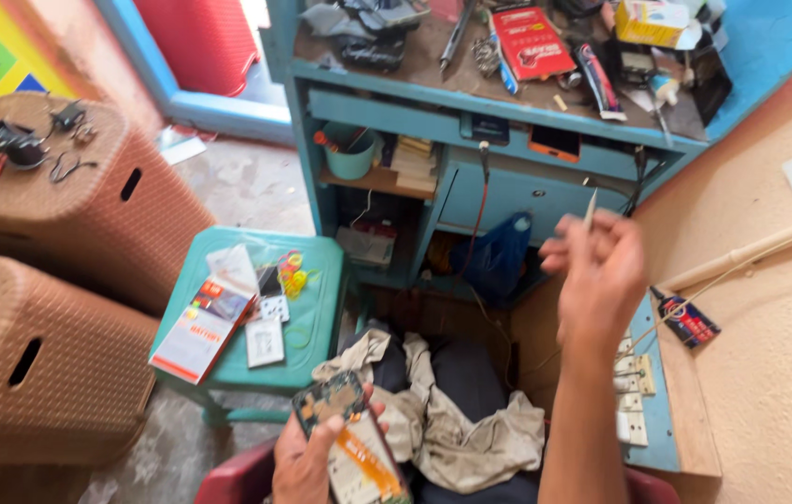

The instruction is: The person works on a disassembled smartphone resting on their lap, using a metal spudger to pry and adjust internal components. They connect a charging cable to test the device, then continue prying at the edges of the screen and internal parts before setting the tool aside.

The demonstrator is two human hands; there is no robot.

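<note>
left hand (307, 457): fingers wrapped around opened phone with bare green circuit board and orange-white battery (351, 439) | right hand (597, 271): raised, fingertips pinching thin pale metal tool (591, 207)

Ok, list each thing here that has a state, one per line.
Phone: back cover off, held in left hand.
Thin tool: raised, pinched in right hand.
Green stool: upright, papers on top.
Cloth: crumpled on lap.
Blue bag: hanging under workbench.

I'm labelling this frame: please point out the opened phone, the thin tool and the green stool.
opened phone (345, 434): head view, exposed back.
thin tool (591, 207): head view, pale shaft.
green stool (321, 280): head view, bare seat top.
</note>
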